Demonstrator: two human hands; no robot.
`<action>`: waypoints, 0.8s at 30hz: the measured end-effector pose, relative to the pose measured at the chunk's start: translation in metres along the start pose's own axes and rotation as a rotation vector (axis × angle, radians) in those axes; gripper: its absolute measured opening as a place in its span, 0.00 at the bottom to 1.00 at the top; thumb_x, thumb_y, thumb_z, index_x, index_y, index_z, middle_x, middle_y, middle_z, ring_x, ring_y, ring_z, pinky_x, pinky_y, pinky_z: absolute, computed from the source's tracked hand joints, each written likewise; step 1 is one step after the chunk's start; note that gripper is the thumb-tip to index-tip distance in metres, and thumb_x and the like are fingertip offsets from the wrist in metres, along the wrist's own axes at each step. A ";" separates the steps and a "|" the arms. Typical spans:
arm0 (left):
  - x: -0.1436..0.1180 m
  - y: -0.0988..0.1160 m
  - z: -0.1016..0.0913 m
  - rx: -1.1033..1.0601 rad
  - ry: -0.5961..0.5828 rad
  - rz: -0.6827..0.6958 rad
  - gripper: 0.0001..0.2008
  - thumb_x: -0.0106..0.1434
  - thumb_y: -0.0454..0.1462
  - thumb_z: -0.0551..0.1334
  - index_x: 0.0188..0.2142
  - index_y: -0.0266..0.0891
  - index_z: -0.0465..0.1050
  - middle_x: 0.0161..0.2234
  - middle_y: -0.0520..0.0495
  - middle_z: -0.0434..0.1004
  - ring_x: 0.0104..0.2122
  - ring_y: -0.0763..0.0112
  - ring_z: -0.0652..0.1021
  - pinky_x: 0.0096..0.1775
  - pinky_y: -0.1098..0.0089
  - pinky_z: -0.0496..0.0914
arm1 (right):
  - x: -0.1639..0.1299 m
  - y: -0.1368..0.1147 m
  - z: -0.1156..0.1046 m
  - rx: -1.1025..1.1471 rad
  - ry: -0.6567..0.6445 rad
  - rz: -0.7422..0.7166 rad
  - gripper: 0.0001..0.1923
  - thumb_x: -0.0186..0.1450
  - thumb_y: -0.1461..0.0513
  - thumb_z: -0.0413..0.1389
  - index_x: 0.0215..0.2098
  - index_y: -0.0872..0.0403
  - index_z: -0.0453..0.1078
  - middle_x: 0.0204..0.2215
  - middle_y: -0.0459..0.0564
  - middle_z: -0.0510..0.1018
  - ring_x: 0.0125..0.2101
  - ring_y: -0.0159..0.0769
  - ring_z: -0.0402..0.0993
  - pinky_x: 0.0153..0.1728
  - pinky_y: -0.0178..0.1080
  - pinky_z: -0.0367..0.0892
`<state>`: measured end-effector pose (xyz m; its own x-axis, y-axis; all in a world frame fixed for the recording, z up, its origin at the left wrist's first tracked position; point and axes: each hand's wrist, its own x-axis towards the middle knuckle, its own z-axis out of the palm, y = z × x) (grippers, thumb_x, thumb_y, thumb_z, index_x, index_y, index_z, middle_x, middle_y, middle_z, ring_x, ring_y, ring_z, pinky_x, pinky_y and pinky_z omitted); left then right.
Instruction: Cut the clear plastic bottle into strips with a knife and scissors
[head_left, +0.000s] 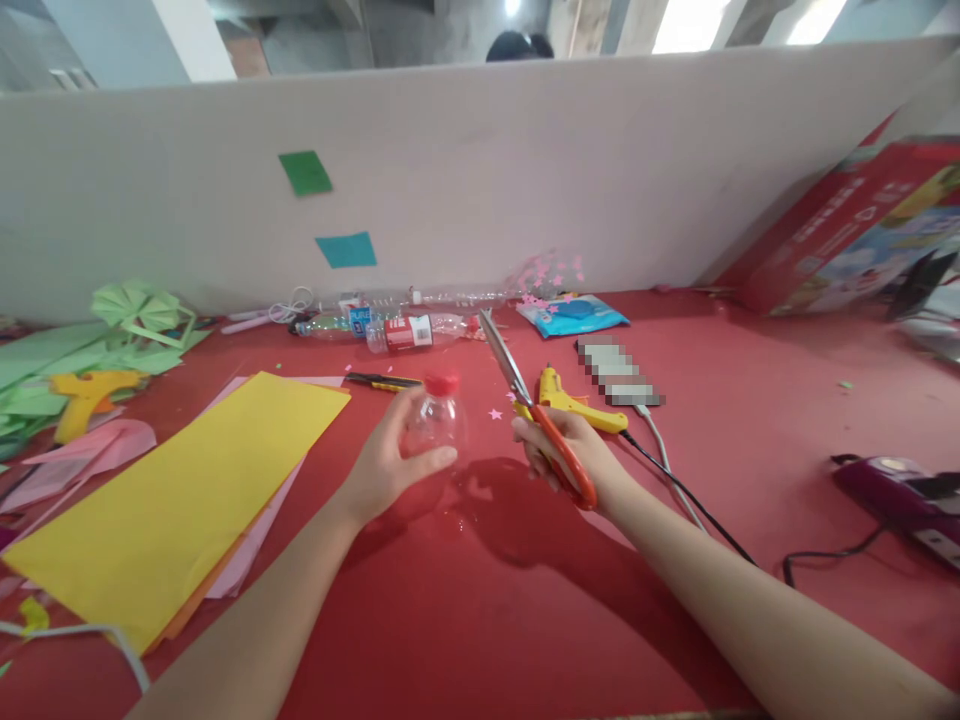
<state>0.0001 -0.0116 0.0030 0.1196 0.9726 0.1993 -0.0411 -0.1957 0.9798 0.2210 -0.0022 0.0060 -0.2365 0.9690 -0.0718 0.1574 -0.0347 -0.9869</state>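
Note:
My left hand (394, 455) is wrapped round a clear plastic bottle top (435, 425) with a red cap, held upright just above the red table. In my right hand (574, 450) is a pair of scissors (536, 405) with orange-red handles, its blades pointing up and away to the left. The blades stand apart from the bottle. Behind my right hand lies a yellow glue gun (581, 405) with a black cord. A box cutter (382, 381) rests just beyond my left hand. Small pink paper stars (496, 414) are scattered between the hands.
Yellow paper sheets (187, 490) lie at left, near another yellow glue gun (90, 395) and green folded paper (142, 315). Plastic bottles (409, 332) and a blue packet (574, 315) line the back board. A purple power strip (900, 500) sits at right, below a red box (847, 230).

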 end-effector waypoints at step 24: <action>0.016 -0.007 -0.004 -0.608 0.203 -0.319 0.12 0.63 0.43 0.60 0.39 0.34 0.71 0.28 0.46 0.77 0.28 0.68 0.79 0.34 0.68 0.75 | -0.009 0.008 0.025 -1.159 0.020 -0.128 0.12 0.59 0.67 0.53 0.42 0.56 0.67 0.43 0.55 0.73 0.41 0.42 0.73 0.34 0.36 0.60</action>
<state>-0.0016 0.0060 -0.0007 0.0333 0.9865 -0.1602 -0.5873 0.1490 0.7955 0.2008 -0.0175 -0.0044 -0.3006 0.9532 0.0316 0.9174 0.2980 -0.2636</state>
